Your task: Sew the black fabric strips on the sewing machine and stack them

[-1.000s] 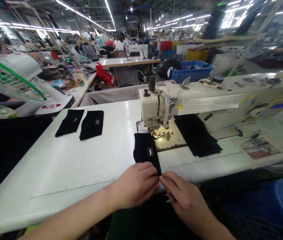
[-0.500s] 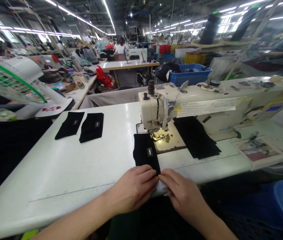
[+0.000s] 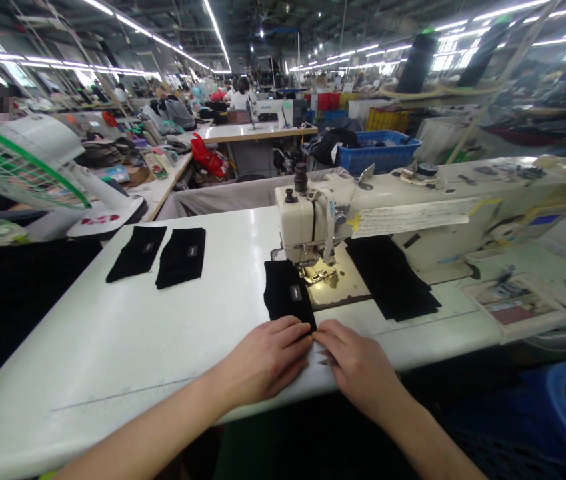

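A black fabric piece with a small dark label lies on the white table, its far edge at the needle area of the sewing machine. My left hand rests on the near end of the piece, fingers together and pressing it. At the near right corner of the same piece, my right hand pinches the edge between thumb and fingertips. The fingertips of both hands almost meet there. Part of the fabric is hidden under my left fingers.
Two labelled black pieces lie at the table's left. A stack of black pieces sits under the machine arm. A fan stands far left, a blue basket behind the machine, and a blue crate at lower right.
Both hands have moved slightly forward, and the black fabric piece has shifted a little toward the needle area. The grip looks the same.
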A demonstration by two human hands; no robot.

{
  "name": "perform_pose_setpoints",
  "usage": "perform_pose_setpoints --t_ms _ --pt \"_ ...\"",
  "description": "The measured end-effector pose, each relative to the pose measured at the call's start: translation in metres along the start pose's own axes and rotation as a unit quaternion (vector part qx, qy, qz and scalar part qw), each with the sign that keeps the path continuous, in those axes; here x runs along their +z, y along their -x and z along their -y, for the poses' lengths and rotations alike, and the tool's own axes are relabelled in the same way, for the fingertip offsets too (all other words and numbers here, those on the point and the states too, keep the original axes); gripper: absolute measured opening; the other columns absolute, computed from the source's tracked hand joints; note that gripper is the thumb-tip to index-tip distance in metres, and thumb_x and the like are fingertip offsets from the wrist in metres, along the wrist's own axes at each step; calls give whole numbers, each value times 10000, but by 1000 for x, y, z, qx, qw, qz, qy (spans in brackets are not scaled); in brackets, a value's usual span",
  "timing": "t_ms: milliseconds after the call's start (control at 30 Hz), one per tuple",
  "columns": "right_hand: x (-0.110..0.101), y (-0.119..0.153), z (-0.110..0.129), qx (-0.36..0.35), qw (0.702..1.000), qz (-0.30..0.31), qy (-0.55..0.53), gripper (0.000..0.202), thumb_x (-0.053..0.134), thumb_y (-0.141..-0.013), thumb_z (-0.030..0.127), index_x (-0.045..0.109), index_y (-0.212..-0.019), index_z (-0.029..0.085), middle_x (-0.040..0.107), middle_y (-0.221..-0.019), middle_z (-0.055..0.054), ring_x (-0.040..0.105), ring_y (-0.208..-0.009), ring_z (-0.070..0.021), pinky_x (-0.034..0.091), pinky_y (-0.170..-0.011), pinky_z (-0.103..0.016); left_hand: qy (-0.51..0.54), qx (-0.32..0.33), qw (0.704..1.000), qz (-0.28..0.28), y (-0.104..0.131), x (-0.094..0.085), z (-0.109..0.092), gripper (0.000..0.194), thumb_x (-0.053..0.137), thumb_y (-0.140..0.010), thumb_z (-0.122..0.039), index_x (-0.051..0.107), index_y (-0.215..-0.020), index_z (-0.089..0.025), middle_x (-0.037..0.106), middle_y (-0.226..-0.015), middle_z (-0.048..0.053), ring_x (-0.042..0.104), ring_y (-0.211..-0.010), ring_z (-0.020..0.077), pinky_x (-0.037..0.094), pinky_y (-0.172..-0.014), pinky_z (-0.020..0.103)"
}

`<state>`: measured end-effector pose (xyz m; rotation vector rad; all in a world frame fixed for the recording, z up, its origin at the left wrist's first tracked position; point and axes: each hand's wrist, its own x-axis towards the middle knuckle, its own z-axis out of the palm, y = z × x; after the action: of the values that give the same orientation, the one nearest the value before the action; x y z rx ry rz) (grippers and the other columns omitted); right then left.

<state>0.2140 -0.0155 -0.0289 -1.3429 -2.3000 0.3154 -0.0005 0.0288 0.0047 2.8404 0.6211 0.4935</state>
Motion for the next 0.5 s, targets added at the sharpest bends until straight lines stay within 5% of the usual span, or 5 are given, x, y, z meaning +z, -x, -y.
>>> perform_pose_setpoints --t_ms 500 --pt "1 -31 -11 14 999 2 32 350 489 -894 36 692 -1137 185 686 -1123 -70 681 -927 -186 547 -726 -275 -24 0 1000 4 -9 0 29 267 493 -995 -246 639 -1193 -141 664 -1185 155 615 -1128 270 582 -944 427"
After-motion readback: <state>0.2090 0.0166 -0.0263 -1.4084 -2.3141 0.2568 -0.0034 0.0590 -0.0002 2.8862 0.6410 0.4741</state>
